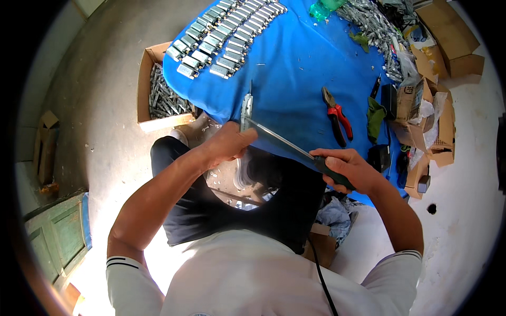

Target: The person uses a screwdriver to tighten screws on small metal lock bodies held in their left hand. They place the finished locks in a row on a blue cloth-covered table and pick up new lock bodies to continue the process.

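My left hand (227, 142) is closed around the lower end of a slim silver metal part (246, 108), which points away from me with a thin rod at its far end. In my right hand (350, 167) is a screwdriver (284, 139) with a long steel shaft and a dark green handle. Its shaft slants up to the left, and the tip meets the metal part just above my left hand. Both hands are at the near edge of a table covered in blue cloth (287, 79). Red-handled pliers (337, 117) lie to the right, jaws pointing away.
Rows of silver metal assemblies (226, 39) cover the far left of the table. A heap of metal strips (374, 23) lies far right. An open cardboard box (141, 102) of dark metal pieces stands on the left. Torn cartons (414, 124) and a green cloth (375, 118) are right.
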Available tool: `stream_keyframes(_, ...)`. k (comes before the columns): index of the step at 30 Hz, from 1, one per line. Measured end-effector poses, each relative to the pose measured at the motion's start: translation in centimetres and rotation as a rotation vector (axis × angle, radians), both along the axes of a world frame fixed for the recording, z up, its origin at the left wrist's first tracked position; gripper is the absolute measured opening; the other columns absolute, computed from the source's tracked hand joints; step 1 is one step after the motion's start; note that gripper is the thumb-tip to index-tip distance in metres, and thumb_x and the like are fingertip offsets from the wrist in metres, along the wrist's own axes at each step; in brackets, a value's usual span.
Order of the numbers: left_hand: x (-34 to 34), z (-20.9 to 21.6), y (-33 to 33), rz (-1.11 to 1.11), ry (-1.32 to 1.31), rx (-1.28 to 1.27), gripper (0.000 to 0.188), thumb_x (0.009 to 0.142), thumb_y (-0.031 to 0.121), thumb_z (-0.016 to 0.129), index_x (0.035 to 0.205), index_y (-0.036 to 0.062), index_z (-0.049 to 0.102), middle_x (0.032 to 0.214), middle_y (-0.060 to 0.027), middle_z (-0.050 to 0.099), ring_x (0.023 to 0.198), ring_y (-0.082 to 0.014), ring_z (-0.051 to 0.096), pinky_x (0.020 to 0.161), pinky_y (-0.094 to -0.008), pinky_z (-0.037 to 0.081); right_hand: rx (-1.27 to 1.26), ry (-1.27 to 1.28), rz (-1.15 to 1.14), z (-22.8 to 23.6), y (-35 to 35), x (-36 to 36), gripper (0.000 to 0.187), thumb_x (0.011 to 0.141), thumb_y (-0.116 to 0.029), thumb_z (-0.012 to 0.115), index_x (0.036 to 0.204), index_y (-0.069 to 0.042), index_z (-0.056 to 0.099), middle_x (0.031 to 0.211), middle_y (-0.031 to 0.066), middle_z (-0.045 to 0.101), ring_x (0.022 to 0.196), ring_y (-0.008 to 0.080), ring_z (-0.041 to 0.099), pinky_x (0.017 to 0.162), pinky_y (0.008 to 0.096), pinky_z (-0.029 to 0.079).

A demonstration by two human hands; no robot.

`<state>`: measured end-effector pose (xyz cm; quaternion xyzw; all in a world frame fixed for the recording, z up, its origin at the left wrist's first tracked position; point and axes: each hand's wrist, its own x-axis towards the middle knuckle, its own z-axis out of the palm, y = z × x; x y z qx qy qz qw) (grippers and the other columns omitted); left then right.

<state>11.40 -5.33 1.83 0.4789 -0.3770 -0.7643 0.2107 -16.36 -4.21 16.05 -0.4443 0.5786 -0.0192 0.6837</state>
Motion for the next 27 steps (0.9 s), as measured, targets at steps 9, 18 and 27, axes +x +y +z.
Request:
stream_keyframes(9,0.3,-0.4,0.0,0.002,0.113,0.034,0.036,0.092,0.029,0.057,0.064,0.0128,0.04,0.053,0.0045,0.031,0.044,-0.0063,0.023,0.041,-0.0262,0.016,-1.068,0.441,0.657,1.6,1.2,-0.7,0.033,0.087,-0.014,0.063,0.12,-0.012,0.064,0.07,0.0104,0.061,0.062,0.0252,0.058,0.058,0.0338,0.046)
stream_keyframes(18,0.3,-1.1,0.0,0.028,0.152,0.089,0.036,0.093,0.028,0.059,0.066,0.0118,0.042,0.054,0.0045,0.033,0.044,-0.0057,0.025,0.04,-0.0249,0.015,-1.12,0.374,0.684,1.4,1.2,-0.4,0.034,0.086,-0.012,0.065,0.12,-0.01,0.064,0.07,0.0084,0.061,0.057,0.0213,0.055,0.052,0.0309,0.043)
stream_keyframes(27,0.6,-1.2,-0.2,-0.006,0.206,0.103,0.038,0.093,0.031,0.058,0.064,0.0126,0.042,0.054,0.0048,0.032,0.044,-0.0057,0.024,0.04,-0.0245,0.015,-1.2,0.516,0.88,1.7,0.1,0.2,0.031,0.087,-0.016,0.064,0.119,-0.017,0.063,0.061,0.007,0.05,0.054,0.0232,0.053,0.048,0.0352,0.042)
